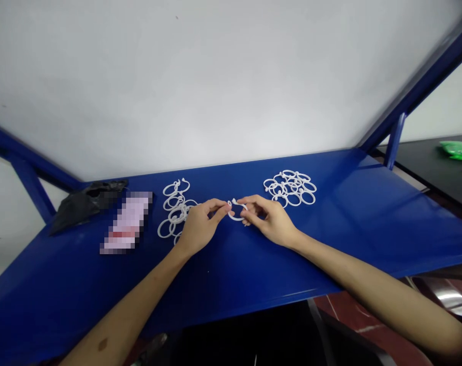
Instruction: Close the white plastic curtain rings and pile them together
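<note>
Both hands meet over the middle of a blue table [353,229] and pinch one white plastic ring [236,212] between them. My left hand [199,224] grips the ring's left side with thumb and forefinger. My right hand [267,216] holds its right side. The ring hovers just above the tabletop. A heap of several white rings [291,187] lies behind my right hand. Another group of several white rings [174,206] lies spread out beside and behind my left hand.
A black bag [86,202] lies at the back left of the table, with a blurred pink and white packet [127,222] next to it. Blue frame posts [394,141] rise at both ends. A dark table with a green item [459,150] stands at the far right.
</note>
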The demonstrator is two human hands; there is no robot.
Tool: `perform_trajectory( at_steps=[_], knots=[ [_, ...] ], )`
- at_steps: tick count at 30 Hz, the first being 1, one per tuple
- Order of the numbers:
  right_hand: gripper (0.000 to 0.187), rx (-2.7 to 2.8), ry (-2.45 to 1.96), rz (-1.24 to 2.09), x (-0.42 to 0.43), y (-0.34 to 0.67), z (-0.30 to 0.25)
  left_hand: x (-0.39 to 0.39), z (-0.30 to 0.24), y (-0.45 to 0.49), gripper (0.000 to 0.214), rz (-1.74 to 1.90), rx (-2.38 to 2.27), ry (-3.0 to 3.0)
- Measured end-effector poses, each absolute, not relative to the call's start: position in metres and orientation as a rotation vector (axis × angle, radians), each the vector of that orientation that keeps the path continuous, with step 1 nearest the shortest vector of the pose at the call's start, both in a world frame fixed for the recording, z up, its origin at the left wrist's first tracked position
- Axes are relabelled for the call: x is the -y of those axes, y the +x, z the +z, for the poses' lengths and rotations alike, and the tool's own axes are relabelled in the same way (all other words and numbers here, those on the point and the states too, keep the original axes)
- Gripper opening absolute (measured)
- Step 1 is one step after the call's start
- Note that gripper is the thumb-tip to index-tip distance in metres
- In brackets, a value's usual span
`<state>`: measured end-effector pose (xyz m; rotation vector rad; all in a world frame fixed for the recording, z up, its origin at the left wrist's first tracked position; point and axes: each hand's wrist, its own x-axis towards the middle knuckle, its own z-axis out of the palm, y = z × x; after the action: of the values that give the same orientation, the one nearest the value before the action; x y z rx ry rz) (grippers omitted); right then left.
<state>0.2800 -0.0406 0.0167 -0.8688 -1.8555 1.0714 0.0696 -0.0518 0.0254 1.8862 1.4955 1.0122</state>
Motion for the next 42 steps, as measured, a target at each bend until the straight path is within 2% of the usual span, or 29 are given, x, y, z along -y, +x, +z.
perform_trajectory(
  at_steps=[6,16,22,24,27,31,37,42],
  knots=[
    [0.020,1.943,-0.837,0.980,0.043,0.282,0.016,0.054,0.023,0.072,0.019,1.002,-1.408,1.805],
    [0.024,2.218,-0.637,0.706,0.052,0.286,0.022,0.059,0.023,0.067,0.020,1.106,-1.221,2.148],
    [0.029,2.360,-0.798,0.453,0.038,0.298,0.040,0.056,0.025,0.069,0.015,0.922,-1.321,2.343],
    [0.028,2.393,-0.936,0.287,0.030,0.312,0.052,0.050,0.023,0.061,0.019,0.820,-1.398,2.448],
    [0.023,2.405,-1.136,0.067,0.015,0.340,0.063,0.040,0.023,0.038,0.038,0.696,-1.618,2.575],
    [0.017,2.461,-1.292,0.048,-0.003,0.377,0.061,0.031,0.030,0.013,0.052,0.433,-1.873,2.643],
    [0.016,2.539,-1.323,0.161,-0.015,0.397,0.051,0.025,0.025,0.005,0.030,0.347,-1.972,2.558],
    [0.017,2.517,-1.386,0.142,-0.015,0.397,0.047,0.021,0.023,-0.001,0.027,0.393,-2.001,2.621]
  ],
)
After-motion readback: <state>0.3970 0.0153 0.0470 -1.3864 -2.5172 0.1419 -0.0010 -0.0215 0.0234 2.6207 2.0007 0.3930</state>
